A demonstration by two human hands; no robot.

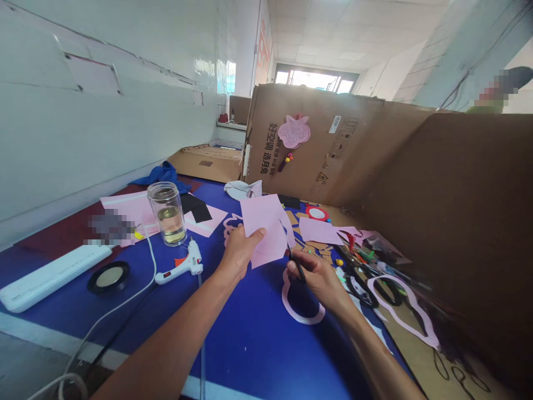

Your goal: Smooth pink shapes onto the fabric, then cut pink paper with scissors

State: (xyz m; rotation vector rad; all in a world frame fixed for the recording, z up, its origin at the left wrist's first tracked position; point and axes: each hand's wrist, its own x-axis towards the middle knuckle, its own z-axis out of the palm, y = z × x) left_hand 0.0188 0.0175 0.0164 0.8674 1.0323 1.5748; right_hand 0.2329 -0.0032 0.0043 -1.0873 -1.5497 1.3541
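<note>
My left hand (242,249) grips a pink sheet of paper (266,222) by its left edge, thumb on top. In my right hand (314,275) is a pair of scissors (296,264) with dark handles, fingers closed round them. The scissor blades meet the right side of the sheet, where a cut strip bends away. Below that hand, a curved pink paper outline (306,318) lies on the blue tabletop (250,350). Partly hidden behind my left hand is a curly pink paper cutout (230,225).
On the left stand a glass jar (167,216) of yellowish liquid, a white glue gun (183,265), a tape roll (109,276) and a white power strip (54,275). A cardboard box wall (353,144) closes the back and right. More scissors (362,291) and a pink cutout (406,311) lie right.
</note>
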